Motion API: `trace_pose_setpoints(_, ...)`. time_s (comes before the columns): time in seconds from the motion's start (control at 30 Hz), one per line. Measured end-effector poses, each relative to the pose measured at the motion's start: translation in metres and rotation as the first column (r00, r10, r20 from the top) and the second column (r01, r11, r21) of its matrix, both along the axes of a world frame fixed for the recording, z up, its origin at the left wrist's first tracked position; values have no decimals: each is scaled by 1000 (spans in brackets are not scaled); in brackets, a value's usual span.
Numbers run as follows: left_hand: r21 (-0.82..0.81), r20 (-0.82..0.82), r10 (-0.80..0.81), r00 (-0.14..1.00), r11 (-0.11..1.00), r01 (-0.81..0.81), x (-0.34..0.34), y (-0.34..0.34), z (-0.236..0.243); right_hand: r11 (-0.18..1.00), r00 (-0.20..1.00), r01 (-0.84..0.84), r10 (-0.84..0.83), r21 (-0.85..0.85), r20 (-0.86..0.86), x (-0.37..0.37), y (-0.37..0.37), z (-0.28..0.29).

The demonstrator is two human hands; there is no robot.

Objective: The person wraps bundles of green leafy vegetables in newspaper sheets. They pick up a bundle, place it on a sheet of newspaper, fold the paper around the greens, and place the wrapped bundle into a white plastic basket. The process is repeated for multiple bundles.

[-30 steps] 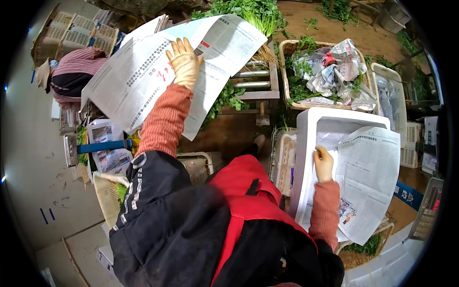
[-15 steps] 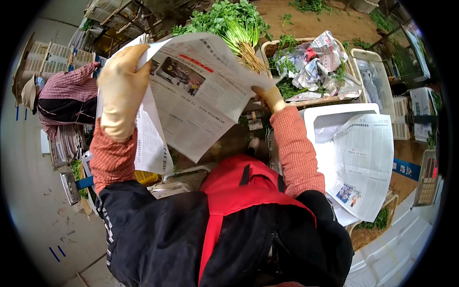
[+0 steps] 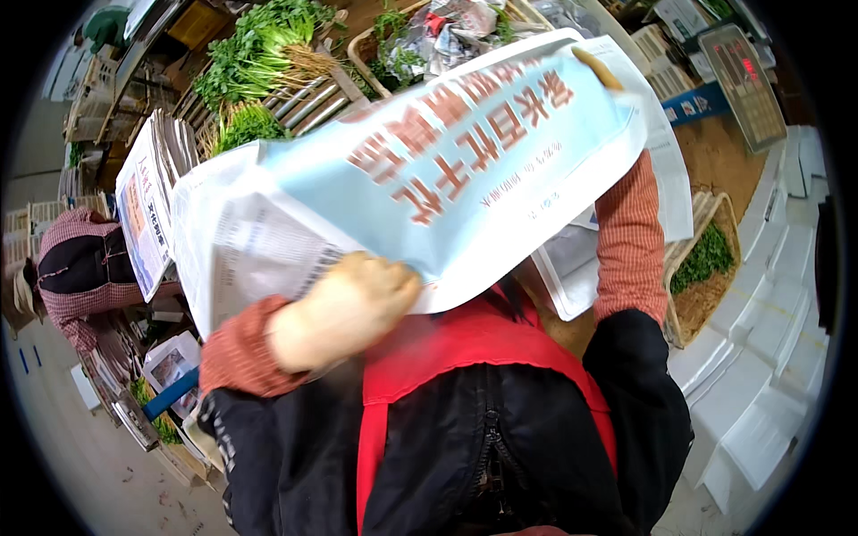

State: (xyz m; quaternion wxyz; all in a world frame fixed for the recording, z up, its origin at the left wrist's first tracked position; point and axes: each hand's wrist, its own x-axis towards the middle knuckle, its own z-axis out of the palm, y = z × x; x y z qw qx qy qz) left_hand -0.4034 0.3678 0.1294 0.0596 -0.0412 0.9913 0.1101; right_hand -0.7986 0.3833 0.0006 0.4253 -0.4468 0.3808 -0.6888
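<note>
A large newspaper sheet (image 3: 483,179), light blue with big red print, is spread across the view above my lap. My left hand (image 3: 353,308), in a cream glove and slightly blurred, is closed on its lower left edge. My right hand (image 3: 599,70) grips the upper right edge, mostly behind the paper, with only gloved fingers showing. Beneath the sheet on the right is a white foam box (image 3: 559,277); more paper shows behind it. A stack of newspapers (image 3: 143,205) stands to the left.
A bent-over person (image 3: 76,277) works at the left. Leafy greens (image 3: 250,54) lie on a roller rack behind; a basket of crumpled paper (image 3: 465,27) is beyond the sheet. A scale (image 3: 742,89), basket of greens (image 3: 702,268) and white foam boxes (image 3: 751,384) stand right.
My left hand has come down toward my body with the sheet, my right hand has moved up and right, the sheet now shows its blue side, and the camera's view has shifted.
</note>
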Motion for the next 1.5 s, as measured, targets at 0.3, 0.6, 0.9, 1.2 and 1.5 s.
trace_pose_setpoints(0.3,79,75,-120,990,990,114,-132,173,-277,759,888,312,-446,571,108,-50,208,-108)
trace_pose_setpoints(0.6,201,-506,341,792,940,-276,-189,54,-223,641,831,290,-537,710,146,-66,258,-176)
trace_pose_setpoints(0.9,-13,-373,444,815,876,-483,-206,-7,-298,655,757,215,-580,724,300,-27,298,-108)
trace_pose_setpoints(1.2,-206,-152,187,971,954,-216,-218,-49,-274,523,646,497,-756,692,107,66,317,-106)
trace_pose_setpoints(1.5,-142,-175,50,983,987,-76,-215,-84,-212,140,723,530,-590,836,-359,58,311,-128)
